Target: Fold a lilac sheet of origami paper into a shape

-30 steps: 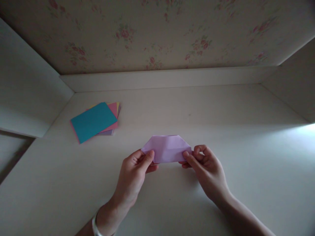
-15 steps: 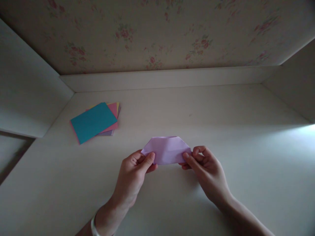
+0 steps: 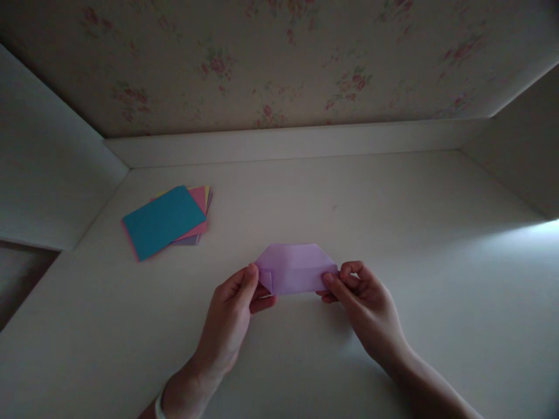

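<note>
A: What do the hands have?

B: A folded lilac paper (image 3: 297, 269), long and flat with slanted upper corners. It sits just above the desk (image 3: 393, 233), near the front and close to the middle.

A: How is it held?

B: The left hand (image 3: 233, 311) pinches the left end, thumb on top and the other fingers underneath. The right hand (image 3: 364, 302) is clamped on the right end the same way, thumb (image 3: 334, 283) pressed along the lower edge.

A: Anything else on the desk?

B: A loose stack of coloured sheets (image 3: 166, 222) lies well apart at the back left, a teal one on top, with pink, yellow and purple edges showing beneath. A floral wallpapered wall (image 3: 279, 64) rises behind the desk.
</note>
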`<action>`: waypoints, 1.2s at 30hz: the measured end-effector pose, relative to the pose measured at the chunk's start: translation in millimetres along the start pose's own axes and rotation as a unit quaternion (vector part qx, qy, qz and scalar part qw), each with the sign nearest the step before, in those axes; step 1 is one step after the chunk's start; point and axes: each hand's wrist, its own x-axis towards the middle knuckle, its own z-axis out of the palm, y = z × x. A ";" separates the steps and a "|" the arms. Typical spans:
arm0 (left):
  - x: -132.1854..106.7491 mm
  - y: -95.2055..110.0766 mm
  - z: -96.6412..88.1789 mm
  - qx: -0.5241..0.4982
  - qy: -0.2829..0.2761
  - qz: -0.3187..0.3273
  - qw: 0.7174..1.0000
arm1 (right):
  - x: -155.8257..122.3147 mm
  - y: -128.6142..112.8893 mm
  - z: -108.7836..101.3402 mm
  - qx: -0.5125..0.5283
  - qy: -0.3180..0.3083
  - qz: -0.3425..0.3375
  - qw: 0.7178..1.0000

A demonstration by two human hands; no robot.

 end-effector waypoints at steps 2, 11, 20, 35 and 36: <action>0.2 0.7 -0.7 0.024 -0.001 0.010 1.000 | -0.1 0.4 -0.2 -0.005 -0.001 0.001 1.000; 1.1 -0.8 -5.0 0.094 0.024 0.069 0.993 | -2.9 2.0 -2.1 -0.027 -0.036 -0.028 0.999; -1.1 -0.6 2.5 0.085 -0.031 -0.004 0.996 | -5.2 1.3 -2.1 -0.046 -0.036 -0.023 0.998; 0.3 -1.9 -1.3 0.069 -0.053 -0.014 0.996 | -5.6 1.6 -5.5 -0.061 -0.052 -0.008 0.997; 0.4 -1.2 -1.4 0.068 -0.050 -0.019 0.996 | -5.6 1.3 -5.8 -0.063 -0.053 -0.007 0.997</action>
